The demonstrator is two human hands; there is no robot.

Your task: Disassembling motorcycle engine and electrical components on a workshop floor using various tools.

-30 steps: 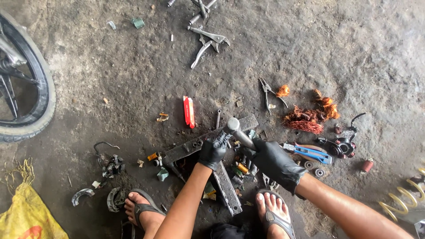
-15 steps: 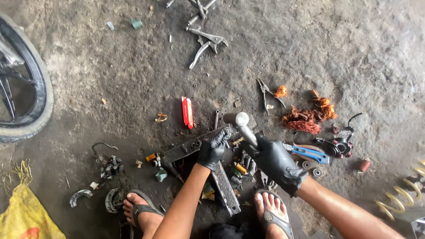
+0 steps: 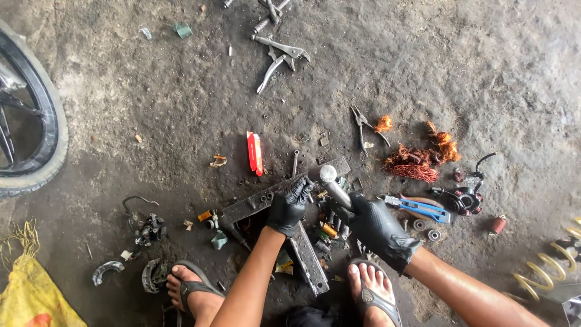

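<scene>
Both my hands wear black gloves. My right hand (image 3: 380, 229) grips the handle of a steel hammer (image 3: 327, 176), its head raised just above the far end of a grey metal bar (image 3: 245, 208) on the floor. My left hand (image 3: 289, 204) is closed on a small part held against that bar; what it holds is hidden by the fingers. A second metal bar (image 3: 310, 261) runs from under my left hand toward my feet. Small bearings and bits lie between the two hands.
On the concrete floor lie a red box (image 3: 255, 152), pliers (image 3: 362, 124), tangled copper wire (image 3: 414, 162), a blue tool (image 3: 419, 206), locking pliers (image 3: 279, 53), a tyre (image 3: 42, 133) at left, a yellow sack (image 3: 30, 297) and a yellow spring (image 3: 548, 266).
The hammer swung down from beside the bar's end and is lifted again; my right hand shifted slightly. The left hand stayed pressed at the bar.
</scene>
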